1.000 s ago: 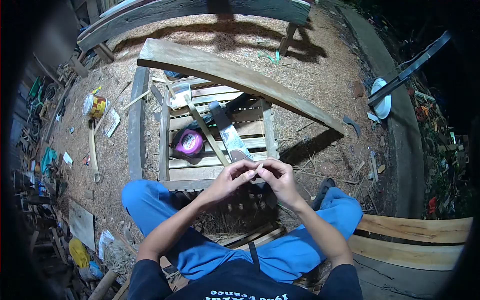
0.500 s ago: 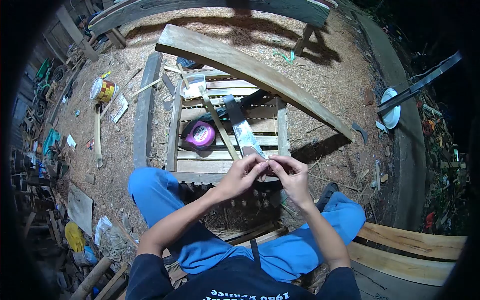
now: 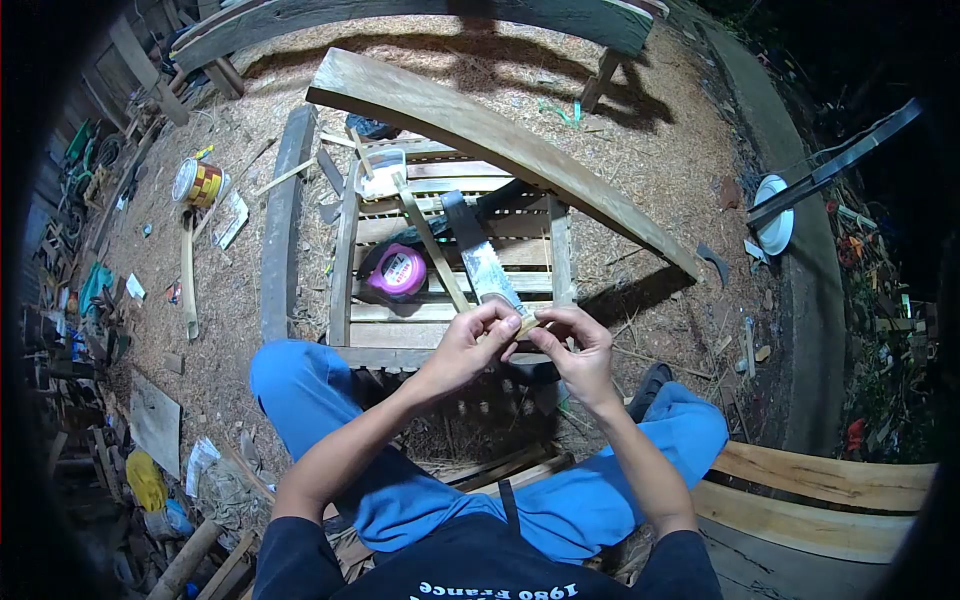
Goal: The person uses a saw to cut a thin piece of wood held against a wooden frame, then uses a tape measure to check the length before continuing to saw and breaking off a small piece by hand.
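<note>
Between the fingertips of both hands is a small pale yellowish piece [image 3: 527,323], too small to make out fully. My left hand [image 3: 480,340] pinches its left side, and my right hand [image 3: 575,350] pinches its right side. Just beyond the fingers lies a hand saw [image 3: 482,260] on a slatted wooden crate [image 3: 400,334], its handle end partly hidden by my hands. A narrow wooden strip [image 3: 430,240] slants beside the saw. Left of the strip sits a pink tape measure [image 3: 398,271]. A clear tub [image 3: 381,174] stands at the crate's far left corner.
A long thick plank [image 3: 480,145] slants across the crate's far side. A grey beam [image 3: 284,230] lies along its left. Farther out are a bucket [image 3: 198,183], a white dish [image 3: 773,215], a bench [image 3: 420,18] and boards [image 3: 820,475] at lower right.
The view has shifted, moving the crate and plank up and rightward in it. Both hands stay together, and the small piece between the fingertips has been turned and shows more of its pale surface.
</note>
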`<state>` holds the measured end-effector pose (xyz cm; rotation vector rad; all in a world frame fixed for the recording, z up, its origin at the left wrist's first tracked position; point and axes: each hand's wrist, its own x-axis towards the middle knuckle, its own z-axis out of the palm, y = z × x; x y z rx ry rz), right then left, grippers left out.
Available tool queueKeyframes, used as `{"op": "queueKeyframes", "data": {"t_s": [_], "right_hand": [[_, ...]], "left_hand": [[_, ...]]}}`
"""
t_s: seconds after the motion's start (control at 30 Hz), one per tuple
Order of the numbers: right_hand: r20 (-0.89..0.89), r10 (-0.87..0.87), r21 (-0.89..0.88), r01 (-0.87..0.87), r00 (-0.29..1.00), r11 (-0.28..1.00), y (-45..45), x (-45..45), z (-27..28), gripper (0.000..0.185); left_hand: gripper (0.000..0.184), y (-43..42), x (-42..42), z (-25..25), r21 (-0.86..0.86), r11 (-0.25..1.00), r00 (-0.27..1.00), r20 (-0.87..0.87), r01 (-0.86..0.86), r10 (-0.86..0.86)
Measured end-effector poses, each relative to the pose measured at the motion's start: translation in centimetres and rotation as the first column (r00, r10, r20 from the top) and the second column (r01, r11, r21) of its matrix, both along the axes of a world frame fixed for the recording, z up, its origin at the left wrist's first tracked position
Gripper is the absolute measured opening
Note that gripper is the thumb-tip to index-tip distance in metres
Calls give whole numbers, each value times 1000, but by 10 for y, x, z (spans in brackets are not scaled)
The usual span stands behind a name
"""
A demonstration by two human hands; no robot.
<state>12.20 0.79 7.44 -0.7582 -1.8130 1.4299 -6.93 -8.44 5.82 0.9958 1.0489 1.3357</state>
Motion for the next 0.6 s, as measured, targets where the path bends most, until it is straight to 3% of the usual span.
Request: {"op": "queueKeyframes", "data": {"t_s": [0.1,0.17,0.23,0.3,0.37,0.4,0.47,0.6], "right_hand": [[-13,4,89,-2,1000,996,-4,-3,1,26],[-15,-6,-52,6,1000,999,-10,-3,2,23],[26,5,5,-5,1000,1000,-10,2,-3,21],[63,9,56,-13,998,998,-12,2,-7,20],[47,5,-138,2,999,990,-16,4,-9,17],[48,0,-139,6,999,990,-14,6,-9,17],[123,-11,271,-23,992,962,-8,8,-6,20],[140,-6,204,-23,990,979,-12,9,-2,29]], "left_hand": [[28,-1,1,-3,-2,1000,998,-55,-19,19],[28,-3,2,-2,-10,1000,995,-97,-29,27],[27,-7,1,0,77,996,937,-341,-49,73],[25,-8,1,1,82,996,925,-372,-47,74],[20,-8,0,1,183,983,827,-548,-30,128],[20,-8,1,2,183,983,828,-547,-26,124],[17,-7,-2,4,275,961,676,-708,-5,206],[18,-5,-4,7,297,953,527,-820,58,223]]}}
